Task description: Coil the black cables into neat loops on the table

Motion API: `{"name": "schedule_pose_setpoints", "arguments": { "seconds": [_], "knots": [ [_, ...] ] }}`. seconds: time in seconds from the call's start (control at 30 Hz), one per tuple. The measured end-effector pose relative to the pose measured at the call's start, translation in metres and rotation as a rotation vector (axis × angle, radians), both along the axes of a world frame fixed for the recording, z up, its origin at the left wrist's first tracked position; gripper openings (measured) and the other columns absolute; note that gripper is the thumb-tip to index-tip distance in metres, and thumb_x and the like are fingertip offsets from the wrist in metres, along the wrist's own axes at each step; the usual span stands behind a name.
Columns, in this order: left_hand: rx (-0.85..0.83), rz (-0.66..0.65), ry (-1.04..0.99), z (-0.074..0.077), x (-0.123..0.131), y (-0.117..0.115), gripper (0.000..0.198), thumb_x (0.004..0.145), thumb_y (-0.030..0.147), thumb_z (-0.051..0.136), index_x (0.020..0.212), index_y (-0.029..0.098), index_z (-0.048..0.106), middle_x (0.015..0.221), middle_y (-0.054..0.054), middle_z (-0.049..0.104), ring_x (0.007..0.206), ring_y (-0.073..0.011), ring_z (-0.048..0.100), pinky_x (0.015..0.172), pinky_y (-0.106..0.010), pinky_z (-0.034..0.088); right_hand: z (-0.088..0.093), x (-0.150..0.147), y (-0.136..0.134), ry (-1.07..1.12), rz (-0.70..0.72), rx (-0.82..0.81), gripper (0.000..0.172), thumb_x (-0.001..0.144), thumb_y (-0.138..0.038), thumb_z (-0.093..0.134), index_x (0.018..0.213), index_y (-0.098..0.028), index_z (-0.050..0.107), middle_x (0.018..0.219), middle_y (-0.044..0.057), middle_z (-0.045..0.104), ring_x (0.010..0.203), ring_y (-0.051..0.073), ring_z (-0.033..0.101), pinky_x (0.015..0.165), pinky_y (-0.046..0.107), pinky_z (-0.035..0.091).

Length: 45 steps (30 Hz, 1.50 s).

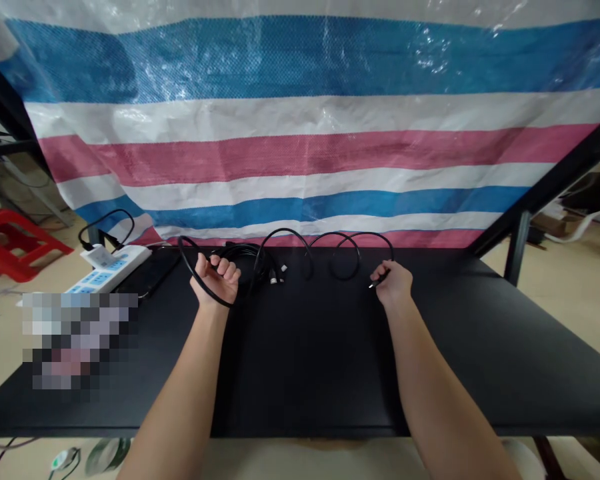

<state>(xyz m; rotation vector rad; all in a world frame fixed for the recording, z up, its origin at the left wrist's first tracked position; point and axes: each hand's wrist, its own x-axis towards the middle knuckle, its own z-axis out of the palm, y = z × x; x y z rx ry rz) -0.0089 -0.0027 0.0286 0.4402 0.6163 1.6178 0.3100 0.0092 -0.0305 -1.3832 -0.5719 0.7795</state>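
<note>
My left hand [216, 279] is curled around a thin black cable [280, 232], which loops up behind it and passes below the wrist. The cable arcs in several loops along the table's back edge to my right hand [391, 282]. That hand pinches a small black plug with a metal tip [375, 283], apparently the cable's end. Next to my left hand lies a bundled black cable [243, 257], with several small connectors [276, 274] resting beside it. Both hands are just above the black table [305, 360].
A white power strip [113, 265] with a black cord sits at the table's back left, beside a dark flat device [150, 273]. A pixelated patch [80, 340] covers the left of the table. A striped tarp [300, 153] hangs behind, and a red stool [15, 243] stands on the floor at left.
</note>
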Motion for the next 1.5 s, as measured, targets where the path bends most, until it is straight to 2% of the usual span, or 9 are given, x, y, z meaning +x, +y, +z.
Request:
{"name": "schedule_pose_setpoints", "arguments": {
  "seconds": [0.13,0.27,0.4,0.57,0.83,1.0,1.1,1.27,1.5],
  "knots": [
    [-0.024,0.002,0.001,0.0,0.002,0.001,0.049,0.093,0.041,0.036,0.05,0.018,0.041,0.043,0.006,0.029,0.035,-0.0055,0.029,0.036,-0.017,0.027,0.009,-0.002,-0.007,0.305,0.028,0.124,0.032,0.087,-0.038,0.037,0.059,-0.024,0.026,0.039,-0.01,0.022,0.032,0.009,0.026,0.037,0.021,0.032],
    [-0.081,-0.024,0.124,-0.002,0.011,0.002,0.039,0.089,0.039,0.046,0.056,0.018,0.045,0.041,0.006,0.033,0.034,-0.0059,0.032,0.035,-0.017,0.027,0.015,-0.01,-0.013,0.434,0.128,0.255,0.029,0.081,-0.039,0.054,0.063,-0.023,0.036,0.042,-0.009,0.037,0.035,0.009,0.036,0.038,0.021,0.035],
    [-0.075,-0.005,0.283,-0.006,0.021,0.0,0.015,0.083,0.031,0.055,0.073,0.02,0.051,0.042,0.007,0.043,0.033,-0.008,0.037,0.035,-0.017,0.027,0.015,-0.023,-0.015,0.258,0.254,0.327,0.042,0.062,-0.044,0.074,0.065,-0.023,0.038,0.056,-0.003,0.062,0.04,0.01,0.045,0.037,0.022,0.033],
    [-0.08,0.015,0.4,-0.012,0.026,0.0,0.016,0.08,0.031,0.055,0.074,0.021,0.043,0.042,0.007,0.047,0.033,-0.0099,0.041,0.035,-0.019,0.031,0.013,-0.039,-0.017,-0.093,0.373,0.209,0.053,0.041,-0.045,0.084,0.065,-0.022,0.043,0.057,-0.001,0.066,0.04,0.008,0.043,0.037,0.02,0.029],
    [-0.145,-0.001,0.477,-0.016,0.04,-0.003,0.018,0.085,0.033,0.048,0.074,0.021,0.039,0.045,0.005,0.053,0.032,-0.0089,0.041,0.034,-0.018,0.028,0.008,-0.056,-0.012,-0.226,0.101,0.061,0.045,0.066,-0.065,0.056,0.05,-0.024,0.043,0.038,-0.003,0.047,0.035,0.009,0.037,0.035,0.024,0.026],
    [-0.177,0.018,0.474,-0.023,0.057,-0.008,0.02,0.085,0.032,0.049,0.073,0.022,0.036,0.048,0.006,0.053,0.034,-0.0084,0.042,0.035,-0.018,0.029,0.003,-0.07,-0.016,-0.47,0.174,0.194,0.046,0.044,-0.045,0.078,0.058,-0.024,0.039,0.066,0.001,0.066,0.059,0.015,0.056,0.057,0.029,0.044],
    [-0.161,-0.008,0.463,-0.026,0.061,-0.01,0.024,0.081,0.036,0.055,0.071,0.022,0.038,0.049,0.006,0.054,0.036,-0.0091,0.044,0.037,-0.019,0.033,0.005,-0.074,-0.019,-0.587,0.139,0.143,0.041,0.049,-0.038,0.076,0.057,-0.025,0.039,0.061,-0.001,0.063,0.06,0.016,0.058,0.063,0.031,0.046],
    [-0.126,-0.144,0.573,-0.031,0.059,-0.011,0.033,0.059,0.042,0.074,0.059,0.017,0.053,0.057,0.0,0.059,0.05,-0.0107,0.052,0.045,-0.021,0.037,0.014,-0.076,-0.018,-0.159,0.013,0.059,0.036,0.057,-0.048,0.07,0.061,-0.024,0.043,0.043,-0.007,0.048,0.037,0.011,0.043,0.04,0.025,0.035],
    [-0.075,-0.1,0.734,-0.033,0.058,-0.009,0.025,0.054,0.035,0.076,0.048,0.015,0.062,0.043,0.004,0.046,0.045,-0.0073,0.038,0.045,-0.022,0.029,0.017,-0.079,-0.017,0.246,0.382,0.215,0.061,0.049,-0.078,0.064,0.056,-0.025,0.034,0.039,-0.009,0.031,0.036,0.009,0.033,0.034,0.023,0.027]
  ]
}}
